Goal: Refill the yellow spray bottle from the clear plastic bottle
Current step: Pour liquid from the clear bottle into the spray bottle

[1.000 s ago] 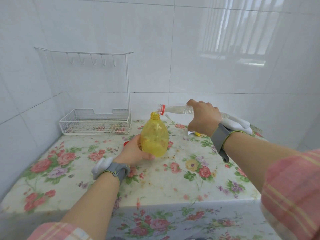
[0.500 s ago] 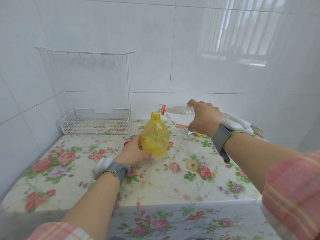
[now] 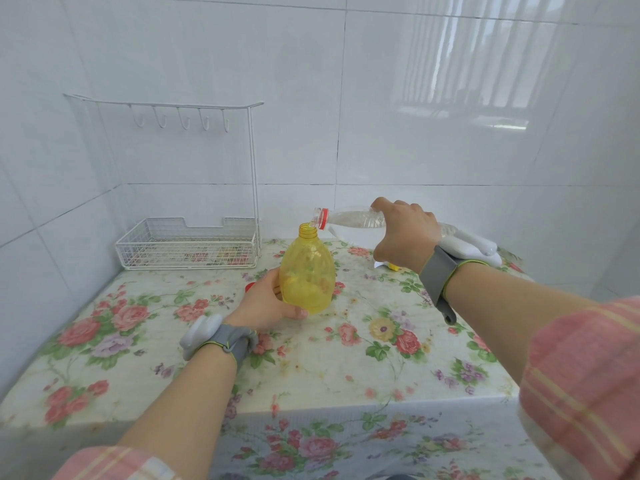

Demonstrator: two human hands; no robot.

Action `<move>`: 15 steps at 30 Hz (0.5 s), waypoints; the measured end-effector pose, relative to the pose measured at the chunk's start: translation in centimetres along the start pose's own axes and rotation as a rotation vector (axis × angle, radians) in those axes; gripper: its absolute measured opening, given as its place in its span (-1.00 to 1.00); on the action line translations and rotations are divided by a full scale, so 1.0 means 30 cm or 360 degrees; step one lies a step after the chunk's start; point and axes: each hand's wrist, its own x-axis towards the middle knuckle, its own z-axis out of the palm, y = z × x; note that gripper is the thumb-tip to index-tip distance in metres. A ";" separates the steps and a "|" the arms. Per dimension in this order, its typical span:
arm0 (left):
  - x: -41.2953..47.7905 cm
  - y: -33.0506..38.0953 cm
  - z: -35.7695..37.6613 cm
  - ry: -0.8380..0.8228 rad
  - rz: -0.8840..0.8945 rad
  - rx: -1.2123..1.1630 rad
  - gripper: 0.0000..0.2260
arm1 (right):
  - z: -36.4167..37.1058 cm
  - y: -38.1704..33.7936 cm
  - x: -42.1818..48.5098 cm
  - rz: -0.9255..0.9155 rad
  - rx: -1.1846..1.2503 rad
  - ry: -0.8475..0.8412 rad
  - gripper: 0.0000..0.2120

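Note:
The yellow spray bottle (image 3: 307, 275), with its spray head off and its neck open, stands upright on the floral table. My left hand (image 3: 263, 303) grips its lower left side. My right hand (image 3: 405, 235) holds the clear plastic bottle (image 3: 349, 218) almost level, tipped slightly down to the left. Its open mouth, with a red ring, sits right over the yellow neck. A little clear liquid lies in the tipped bottle. The bottle's rear end is hidden behind my right hand.
A white wire rack (image 3: 187, 247) with hooks stands at the back left against the tiled wall. A white spray head (image 3: 471, 249) lies at the back right behind my right wrist. A red cap (image 3: 249, 287) peeks out behind my left hand. The table's front edge (image 3: 311, 410) is near me.
The clear bottle's mouth has dipped a little lower onto the yellow neck. Both hands stay almost where they were.

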 end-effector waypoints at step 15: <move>0.005 -0.008 -0.002 0.0014 0.0010 -0.0046 -0.25 | 0.001 -0.006 -0.002 0.0006 -0.0015 0.0033 -0.33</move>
